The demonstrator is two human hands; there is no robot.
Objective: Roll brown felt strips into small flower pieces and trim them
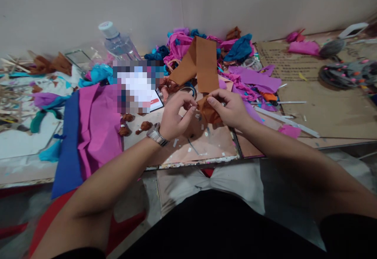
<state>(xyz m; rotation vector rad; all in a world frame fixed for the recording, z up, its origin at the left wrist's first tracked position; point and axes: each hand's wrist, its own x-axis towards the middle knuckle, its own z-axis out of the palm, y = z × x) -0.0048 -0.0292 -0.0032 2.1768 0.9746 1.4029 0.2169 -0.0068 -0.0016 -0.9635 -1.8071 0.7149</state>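
A long brown crepe paper strip comes down from the heap at the back, folded over at its top. Its gathered lower end is between my hands. My right hand pinches this end between thumb and fingers. Curled at the paper's left edge, my left hand has its thumb and fingertips closed on the corner. Left of it on the table lie several small scrunched brown paper rosettes, some with a pale band at the base.
A blurred-out phone lies left of my hands, before a clear bottle. Pink sheets and a blue sheet overhang the table's front edge. Crumpled coloured paper fills the back. White sticks and flat cardboard are on the right.
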